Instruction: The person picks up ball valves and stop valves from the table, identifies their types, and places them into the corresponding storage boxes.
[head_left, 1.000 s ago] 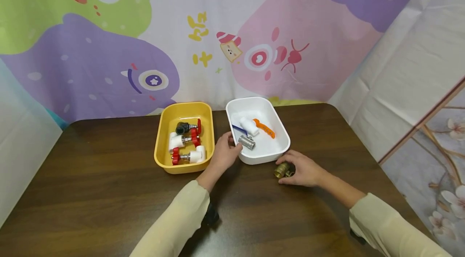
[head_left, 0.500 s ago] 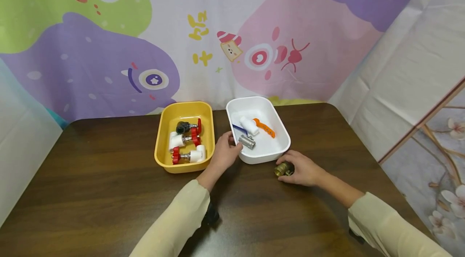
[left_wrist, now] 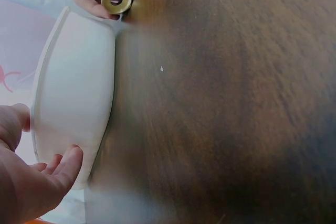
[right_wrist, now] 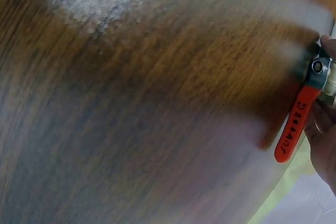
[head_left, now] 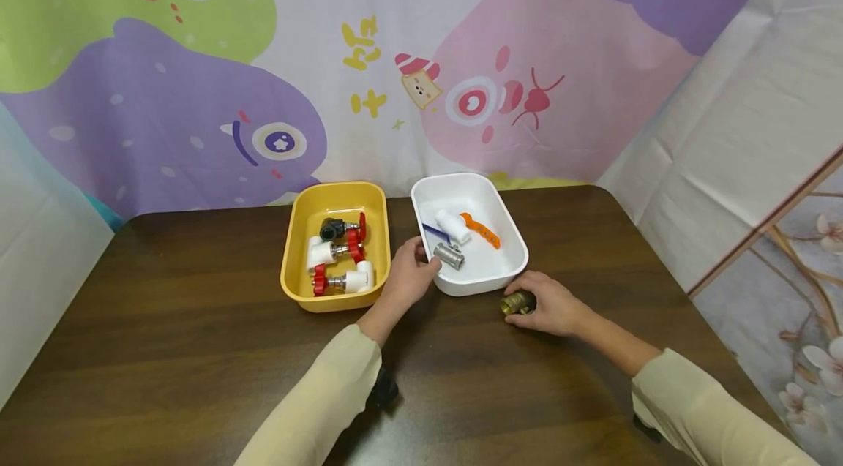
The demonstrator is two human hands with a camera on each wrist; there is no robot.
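Note:
My right hand (head_left: pixel 552 305) pinches a brass ball valve (head_left: pixel 516 303) between thumb and fingers, close over the table by the white tray's near right corner. The valve's red lever (right_wrist: pixel 297 124) shows in the right wrist view, and its round opening faces the left wrist camera. My left hand (head_left: pixel 410 276) grips the near left side of the white tray (head_left: pixel 514 243), thumb and fingers curved at its wall. Inside that tray lie a steel ball valve (head_left: pixel 449 256) with a blue lever and a white plastic valve (head_left: pixel 453 225) with an orange lever (head_left: pixel 484 232).
Left of the white tray stands a yellow tray (head_left: pixel 287 254) holding three valves with red handwheels, two white (head_left: pixel 359 278) and one black (head_left: pixel 331 229). Both trays sit near the back edge of the brown wooden table (head_left: pixel 197 349), before a printed cloth (head_left: pixel 369 137).
The brass ball valve has turned slightly in my right hand's fingers, its opening now facing more to the left. Both hands stay nearly in place.

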